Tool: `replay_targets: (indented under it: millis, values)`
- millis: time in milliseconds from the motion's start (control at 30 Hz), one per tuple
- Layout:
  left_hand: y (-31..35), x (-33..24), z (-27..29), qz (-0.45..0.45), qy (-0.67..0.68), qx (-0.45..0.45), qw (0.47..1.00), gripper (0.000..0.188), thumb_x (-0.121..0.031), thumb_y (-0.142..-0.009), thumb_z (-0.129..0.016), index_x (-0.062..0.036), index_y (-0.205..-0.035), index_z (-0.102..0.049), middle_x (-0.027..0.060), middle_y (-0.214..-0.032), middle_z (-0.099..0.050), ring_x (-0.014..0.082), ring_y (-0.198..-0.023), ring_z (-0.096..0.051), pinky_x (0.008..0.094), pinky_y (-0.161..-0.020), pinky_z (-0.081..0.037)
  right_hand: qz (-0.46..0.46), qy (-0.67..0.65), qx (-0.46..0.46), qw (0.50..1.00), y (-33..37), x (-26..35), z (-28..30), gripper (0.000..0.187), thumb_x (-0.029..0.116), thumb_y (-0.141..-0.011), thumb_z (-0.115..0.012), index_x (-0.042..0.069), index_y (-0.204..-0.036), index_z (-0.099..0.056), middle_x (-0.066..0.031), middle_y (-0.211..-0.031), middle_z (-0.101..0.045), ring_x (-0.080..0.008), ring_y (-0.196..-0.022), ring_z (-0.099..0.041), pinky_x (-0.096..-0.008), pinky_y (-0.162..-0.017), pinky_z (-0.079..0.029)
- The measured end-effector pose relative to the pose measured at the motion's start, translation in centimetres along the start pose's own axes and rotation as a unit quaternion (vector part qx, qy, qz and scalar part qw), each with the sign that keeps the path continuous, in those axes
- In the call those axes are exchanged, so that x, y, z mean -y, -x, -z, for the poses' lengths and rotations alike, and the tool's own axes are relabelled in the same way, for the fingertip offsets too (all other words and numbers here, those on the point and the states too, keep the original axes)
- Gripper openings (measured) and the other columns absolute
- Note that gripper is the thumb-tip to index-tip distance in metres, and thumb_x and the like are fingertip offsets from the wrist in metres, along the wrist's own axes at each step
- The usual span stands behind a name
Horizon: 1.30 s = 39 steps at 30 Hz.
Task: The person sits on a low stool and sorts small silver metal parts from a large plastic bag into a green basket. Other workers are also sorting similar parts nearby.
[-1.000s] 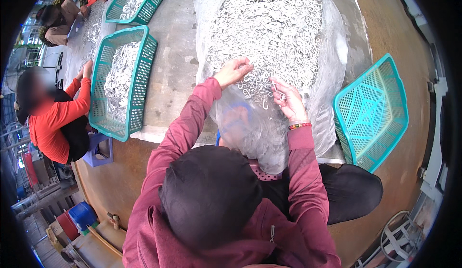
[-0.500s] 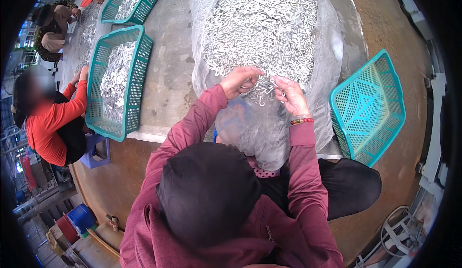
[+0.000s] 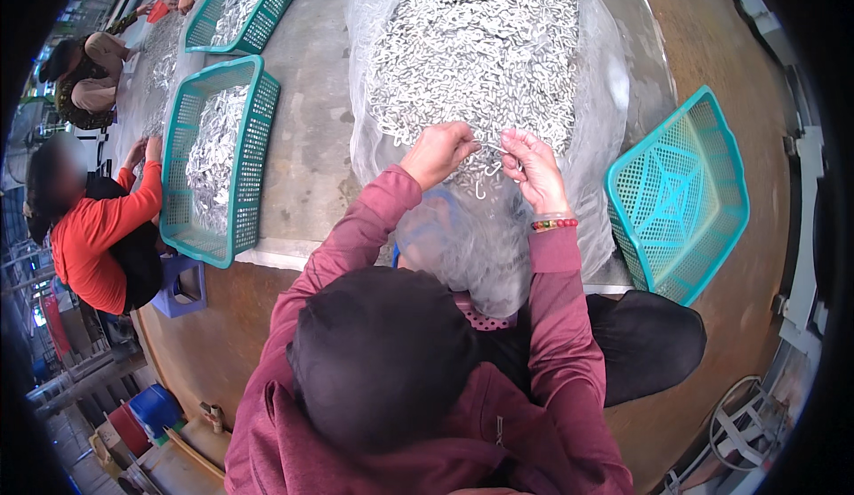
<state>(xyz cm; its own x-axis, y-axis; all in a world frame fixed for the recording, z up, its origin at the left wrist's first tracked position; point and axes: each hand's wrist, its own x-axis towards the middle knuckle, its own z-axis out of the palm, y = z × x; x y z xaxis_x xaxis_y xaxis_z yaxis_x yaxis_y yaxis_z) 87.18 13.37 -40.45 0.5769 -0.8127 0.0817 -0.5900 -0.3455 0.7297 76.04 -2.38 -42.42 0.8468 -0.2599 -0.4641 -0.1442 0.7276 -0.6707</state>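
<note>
A broad heap of small silver metal hooks (image 3: 480, 41) lies on a translucent plastic sheet (image 3: 608, 139) in front of me. Over the heap's near edge, my left hand (image 3: 438, 154) is closed in a pinch; what its fingertips hold is too small to make out. Facing it, my right hand (image 3: 535, 171) has thumb and forefinger pinched on a small metal hook. The two sets of fingertips are a short gap apart, with thin metal showing between them. Just below, a loose hook (image 3: 480, 189) lies at the heap's edge, beside the bunched plastic near my lap.
An upright teal basket (image 3: 238, 161) of flat silver pieces stands left, with another teal basket (image 3: 260, 24) beyond it. To my right a teal basket (image 3: 676, 197) is tilted. A person in orange (image 3: 93, 246) sits at the left on a purple stool (image 3: 181, 286); others work farther off.
My left hand's fingers have drawn together into a tighter pinch, close to the right fingertips. My right hand has shifted slightly. The person in orange has moved their hands a little.
</note>
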Motion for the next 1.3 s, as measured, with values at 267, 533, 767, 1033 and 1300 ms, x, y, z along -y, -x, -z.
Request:
replay_targets:
  millis: [267,533,767,1033,1300]
  values:
    - [0.4,-0.9,-0.3,0.029,0.050,0.037,0.998,0.021,-0.022,-0.081,-0.067,-0.0020,-0.081,-0.061,0.0121,-0.061,-0.055,0.0205,-0.054,-0.053,0.0342,-0.054,-0.043,-0.020,0.003,0.044,0.999,0.5,0.6,0.0,0.018,0.005,-0.084,-0.064,0.002,-0.097,-0.053,-0.0034,-0.073,-0.055,-0.0035,-0.053,-0.044,-0.0151,-0.039,-0.027]
    - [1.7,2.5,-0.3,0.190,0.707,0.127,0.669,0.015,-0.015,-0.082,-0.042,-0.0078,-0.090,-0.052,0.0064,-0.077,-0.047,0.0052,-0.045,-0.030,0.0183,-0.039,-0.025,0.066,-0.190,0.133,0.971,1.4,1.7,1.5,0.015,0.017,-0.091,-0.057,0.002,-0.093,-0.055,-0.0049,-0.081,-0.052,-0.0051,-0.059,-0.043,-0.0154,-0.039,-0.028]
    - [0.9,3.2,0.0,0.213,0.708,0.134,0.660,0.026,-0.025,-0.087,-0.046,-0.0019,-0.092,-0.055,0.0018,-0.074,-0.052,0.0039,-0.046,-0.035,0.0193,-0.039,-0.027,-0.007,0.383,-0.019,0.924,0.3,-2.6,2.8,0.021,0.023,-0.080,-0.069,0.006,-0.078,-0.058,-0.0027,-0.066,-0.057,-0.0136,-0.054,-0.053,-0.0243,-0.045,-0.040]
    - [1.7,8.0,-2.3,0.028,-0.208,0.196,0.958,0.021,-0.014,-0.079,-0.063,-0.0065,-0.099,-0.065,0.0113,-0.080,-0.063,0.0296,-0.079,-0.064,0.0398,-0.072,-0.050,0.077,0.719,-0.133,0.678,1.1,-11.0,1.1,0.016,0.013,-0.077,-0.063,-0.001,-0.084,-0.059,-0.0249,-0.076,-0.062,-0.0418,-0.078,-0.062,-0.0477,-0.068,-0.049]
    - [1.2,8.0,-1.3,0.145,-0.081,0.129,0.978,0.020,-0.024,-0.081,-0.064,-0.0052,-0.087,-0.062,0.0129,-0.077,-0.060,0.0305,-0.071,-0.062,0.0387,-0.067,-0.049,0.086,0.642,-0.120,0.752,-0.2,-8.0,1.7,0.015,0.008,-0.077,-0.054,-0.002,-0.086,-0.059,-0.0244,-0.075,-0.063,-0.0351,-0.069,-0.064,-0.0433,-0.066,-0.050]
